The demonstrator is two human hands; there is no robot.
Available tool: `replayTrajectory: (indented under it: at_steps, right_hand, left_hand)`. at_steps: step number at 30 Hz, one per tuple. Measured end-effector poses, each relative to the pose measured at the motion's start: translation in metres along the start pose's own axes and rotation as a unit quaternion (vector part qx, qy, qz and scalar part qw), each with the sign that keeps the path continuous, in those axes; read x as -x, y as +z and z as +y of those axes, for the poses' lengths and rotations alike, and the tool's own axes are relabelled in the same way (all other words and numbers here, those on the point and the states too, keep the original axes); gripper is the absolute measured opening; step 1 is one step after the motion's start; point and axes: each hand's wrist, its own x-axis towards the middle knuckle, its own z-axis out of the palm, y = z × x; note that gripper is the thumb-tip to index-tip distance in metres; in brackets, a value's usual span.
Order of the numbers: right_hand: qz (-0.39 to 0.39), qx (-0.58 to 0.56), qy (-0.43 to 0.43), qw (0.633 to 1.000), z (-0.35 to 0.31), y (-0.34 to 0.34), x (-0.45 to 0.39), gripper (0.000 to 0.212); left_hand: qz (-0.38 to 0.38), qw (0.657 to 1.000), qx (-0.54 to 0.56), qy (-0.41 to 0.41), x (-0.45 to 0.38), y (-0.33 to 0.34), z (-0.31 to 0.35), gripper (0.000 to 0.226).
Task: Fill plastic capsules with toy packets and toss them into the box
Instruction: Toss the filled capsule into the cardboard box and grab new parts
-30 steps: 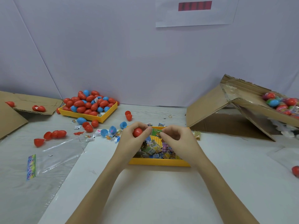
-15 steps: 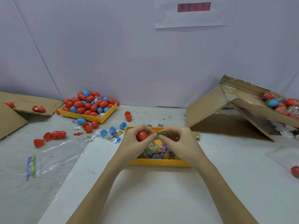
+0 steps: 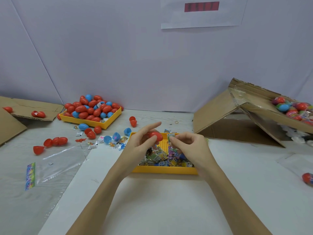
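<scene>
My left hand [image 3: 141, 141] holds a red capsule [image 3: 156, 135] between thumb and fingers, its index finger sticking out straight. Just to its right, my right hand [image 3: 191, 146] pinches a small green toy packet [image 3: 171, 136] close to the capsule. Both hands hover over a yellow tray [image 3: 164, 170] filled with several colourful toy packets [image 3: 162, 158]. At the far right a tilted cardboard box [image 3: 254, 112] holds several filled capsules [image 3: 294, 108].
A second yellow tray [image 3: 91, 122] heaped with red and blue capsules stands at the back left. Loose capsule halves [image 3: 50, 143], small packets and a clear plastic bag [image 3: 55, 165] lie left of me. Flat cardboard [image 3: 30, 107] lies far left. One red capsule [image 3: 307, 178] rests at the right edge.
My hands have lifted slightly over the tray. The left index finger has straightened, and the green packet has come up beside the red capsule.
</scene>
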Motion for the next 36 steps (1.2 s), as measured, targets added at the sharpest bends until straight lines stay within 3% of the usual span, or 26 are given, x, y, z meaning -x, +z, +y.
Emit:
replayTrajectory:
  at_steps: [4,9,20,36]
  right_hand:
    - [-0.008,-0.067,0.020,0.997,-0.004,0.003,0.002,0.018]
    - [-0.001,-0.063,-0.006,0.998,-0.005,0.005,0.004,0.015]
    - [0.018,-0.069,-0.061,0.996,-0.001,0.011,0.007,0.008]
    - [0.013,-0.142,-0.053,0.988,-0.001,0.018,0.007,0.011]
  left_hand:
    - [0.005,0.999,0.044,0.000,0.000,0.002,0.000,0.038]
    - [-0.009,0.999,0.032,0.009,0.001,0.003,0.000,0.029]
    - [0.052,0.998,0.042,-0.006,-0.003,0.007,-0.006,0.032]
    - [0.048,0.999,0.022,0.005,-0.003,0.004,-0.007,0.027]
